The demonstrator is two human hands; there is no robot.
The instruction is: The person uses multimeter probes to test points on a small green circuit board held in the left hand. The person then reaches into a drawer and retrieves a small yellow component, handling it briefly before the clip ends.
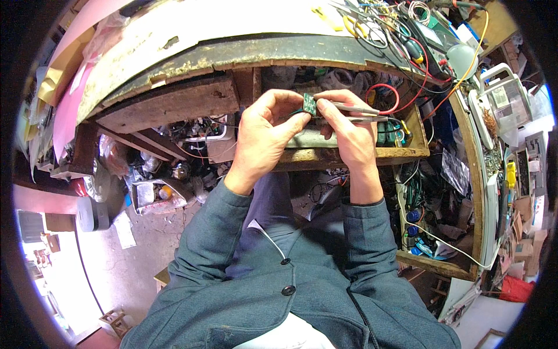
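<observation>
My left hand (260,135) pinches a small green circuit board (310,104) between thumb and fingers, above an open drawer (354,155) of the workbench. From the right, my right hand (353,138) closes around two slim grey test probes (359,109), held side by side like chopsticks. A red lead (396,98) curves away from the back of one probe; a darker wire seems to leave the other. The probe tips lie close to the board's right edge, behind my fingers, so whether they touch it cannot be seen.
Beyond my hands runs the worn front edge of the workbench (203,55). Cables and tools (401,35) are heaped at its far right. A wooden-framed compartment (436,227) on the right holds wires and parts. A box of odds and ends (160,195) sits low on the left.
</observation>
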